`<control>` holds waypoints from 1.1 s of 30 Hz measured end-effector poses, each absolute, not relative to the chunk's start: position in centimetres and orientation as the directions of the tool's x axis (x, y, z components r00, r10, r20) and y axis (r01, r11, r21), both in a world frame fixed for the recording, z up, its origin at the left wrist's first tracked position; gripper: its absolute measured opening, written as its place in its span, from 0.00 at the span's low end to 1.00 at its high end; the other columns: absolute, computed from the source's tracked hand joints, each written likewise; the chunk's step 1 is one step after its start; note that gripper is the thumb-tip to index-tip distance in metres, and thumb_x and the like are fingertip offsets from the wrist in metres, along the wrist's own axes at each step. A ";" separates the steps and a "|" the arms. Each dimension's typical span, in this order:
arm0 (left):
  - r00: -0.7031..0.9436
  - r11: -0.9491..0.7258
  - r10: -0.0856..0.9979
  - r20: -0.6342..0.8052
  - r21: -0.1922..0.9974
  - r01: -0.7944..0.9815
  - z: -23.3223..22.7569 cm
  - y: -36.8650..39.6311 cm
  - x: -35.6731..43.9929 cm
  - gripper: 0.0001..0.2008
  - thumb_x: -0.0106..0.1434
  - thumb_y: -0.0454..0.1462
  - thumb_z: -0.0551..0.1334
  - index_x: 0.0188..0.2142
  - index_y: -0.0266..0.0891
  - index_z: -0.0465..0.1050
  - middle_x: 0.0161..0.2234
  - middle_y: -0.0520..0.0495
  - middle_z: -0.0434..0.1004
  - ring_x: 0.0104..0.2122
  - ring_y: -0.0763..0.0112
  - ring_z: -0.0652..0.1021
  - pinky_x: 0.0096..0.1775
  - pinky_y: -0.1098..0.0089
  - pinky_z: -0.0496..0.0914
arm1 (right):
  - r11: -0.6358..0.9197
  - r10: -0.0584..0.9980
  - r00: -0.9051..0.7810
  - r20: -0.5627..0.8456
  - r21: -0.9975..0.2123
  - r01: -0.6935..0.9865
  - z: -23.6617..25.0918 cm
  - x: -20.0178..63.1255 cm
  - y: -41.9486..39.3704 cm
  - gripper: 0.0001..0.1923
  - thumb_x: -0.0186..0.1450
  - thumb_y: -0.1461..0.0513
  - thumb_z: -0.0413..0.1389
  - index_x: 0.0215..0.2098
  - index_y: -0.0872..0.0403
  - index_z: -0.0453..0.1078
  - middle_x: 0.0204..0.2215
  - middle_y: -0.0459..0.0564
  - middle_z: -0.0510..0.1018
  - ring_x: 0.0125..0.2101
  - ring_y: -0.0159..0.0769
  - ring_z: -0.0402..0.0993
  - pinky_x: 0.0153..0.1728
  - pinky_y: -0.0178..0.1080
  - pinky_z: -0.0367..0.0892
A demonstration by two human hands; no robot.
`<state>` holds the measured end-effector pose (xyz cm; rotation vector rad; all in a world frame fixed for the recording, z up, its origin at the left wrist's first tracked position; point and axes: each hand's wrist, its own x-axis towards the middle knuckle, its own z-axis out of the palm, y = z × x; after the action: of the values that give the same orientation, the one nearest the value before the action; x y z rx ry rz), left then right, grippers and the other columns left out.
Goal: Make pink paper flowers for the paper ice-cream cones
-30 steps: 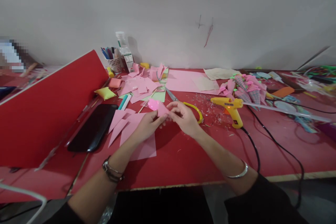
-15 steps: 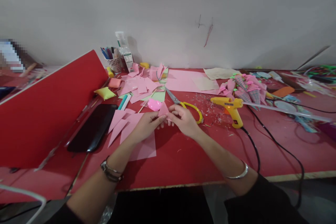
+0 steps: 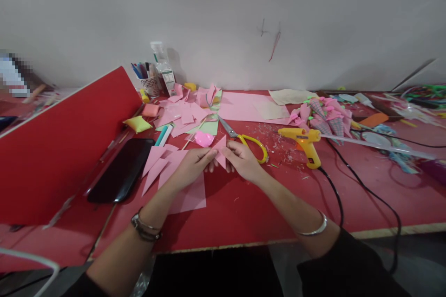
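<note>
Both of my hands hold one small pink paper triangle (image 3: 220,149) just above the red table (image 3: 265,204). My left hand (image 3: 191,167) pinches its left side, and my right hand (image 3: 241,160) pinches its right side. The paper stands with a point up between my fingertips. A shiny pink blob (image 3: 204,138) lies on the table just behind my left fingers. Under my left wrist lie flat pink paper pieces (image 3: 181,181). Yellow-handled scissors (image 3: 245,139) lie right behind my right hand.
A yellow glue gun (image 3: 304,140) with a black cord (image 3: 351,195) stands to the right. Pink paper cones (image 3: 325,118) lie beyond it. A black phone (image 3: 121,169) and a raised red board (image 3: 62,148) are on the left. A pen cup (image 3: 148,81) and bottle (image 3: 162,67) stand by the wall.
My hands have turned the pink paper piece so its point stands up, and they sit slightly lower and closer together. The shiny pink blob now shows clear of the paper.
</note>
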<state>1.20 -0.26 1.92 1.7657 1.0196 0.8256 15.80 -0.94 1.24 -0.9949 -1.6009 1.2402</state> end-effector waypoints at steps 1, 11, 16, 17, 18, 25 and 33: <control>0.435 -0.246 0.895 0.100 0.924 0.294 2.0 -0.3 1.2 0.17 0.56 0.41 0.50 0.15 0.37 0.62 0.13 0.55 0.63 0.16 0.78 0.64 0.22 0.76 0.60 | 0.190 0.935 -0.322 0.152 -0.978 0.090 1.2 15.8 -0.9 0.12 0.58 0.56 0.47 0.22 0.55 0.58 0.13 0.39 0.64 0.11 0.21 0.59 0.12 0.26 0.54; 0.426 -0.058 0.904 -0.026 0.981 0.183 1.5 -0.6 1.8 0.16 0.50 0.47 0.58 0.16 0.36 0.66 0.13 0.54 0.64 0.15 0.79 0.64 0.20 0.76 0.59 | 0.229 0.951 -0.226 0.210 -0.972 0.058 1.1 15.1 -1.2 0.17 0.57 0.52 0.48 0.17 0.54 0.56 0.12 0.39 0.61 0.12 0.22 0.56 0.14 0.29 0.53; 0.468 -0.126 0.884 0.008 0.967 0.222 1.4 -0.5 1.7 0.15 0.53 0.44 0.56 0.17 0.36 0.70 0.13 0.53 0.67 0.16 0.79 0.65 0.21 0.77 0.59 | 0.272 0.937 -0.258 0.236 -0.956 0.112 1.2 15.4 -1.0 0.16 0.58 0.55 0.47 0.16 0.54 0.55 0.12 0.40 0.62 0.15 0.23 0.58 0.19 0.30 0.56; 0.474 -0.141 0.881 0.013 0.962 0.234 1.4 -0.5 1.6 0.15 0.53 0.43 0.56 0.17 0.36 0.70 0.13 0.53 0.67 0.16 0.79 0.65 0.21 0.77 0.59 | 0.285 0.933 -0.264 0.244 -0.949 0.132 1.2 15.5 -0.9 0.16 0.58 0.56 0.48 0.16 0.54 0.55 0.13 0.40 0.62 0.16 0.24 0.58 0.20 0.30 0.56; 0.484 -0.153 0.875 0.017 0.958 0.243 1.4 -0.4 1.5 0.15 0.53 0.42 0.56 0.16 0.36 0.70 0.13 0.53 0.67 0.16 0.79 0.65 0.21 0.77 0.59 | 0.298 0.930 -0.266 0.253 -0.944 0.144 1.2 15.6 -0.8 0.15 0.57 0.57 0.48 0.16 0.54 0.55 0.13 0.40 0.62 0.17 0.24 0.59 0.21 0.31 0.57; 0.567 -0.199 0.823 0.005 0.939 0.281 1.4 -0.3 1.1 0.14 0.55 0.38 0.55 0.17 0.37 0.71 0.12 0.56 0.63 0.16 0.80 0.64 0.22 0.77 0.58 | 0.293 0.920 -0.293 0.259 -0.953 0.078 1.4 15.8 -0.7 0.10 0.55 0.58 0.51 0.20 0.55 0.59 0.18 0.41 0.62 0.20 0.25 0.58 0.23 0.30 0.57; 0.614 -0.186 0.789 -0.023 0.944 0.274 1.6 -0.4 1.1 0.13 0.53 0.37 0.55 0.16 0.36 0.69 0.10 0.57 0.60 0.13 0.81 0.61 0.20 0.77 0.56 | 0.188 0.955 -0.244 0.170 -0.981 0.049 1.3 15.4 -0.9 0.24 0.55 0.44 0.46 0.15 0.53 0.52 0.11 0.37 0.52 0.12 0.22 0.45 0.13 0.30 0.46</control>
<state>1.08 -0.37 1.61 1.7467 0.8710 0.5882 15.41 -0.92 1.33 -1.0003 -1.5188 1.2075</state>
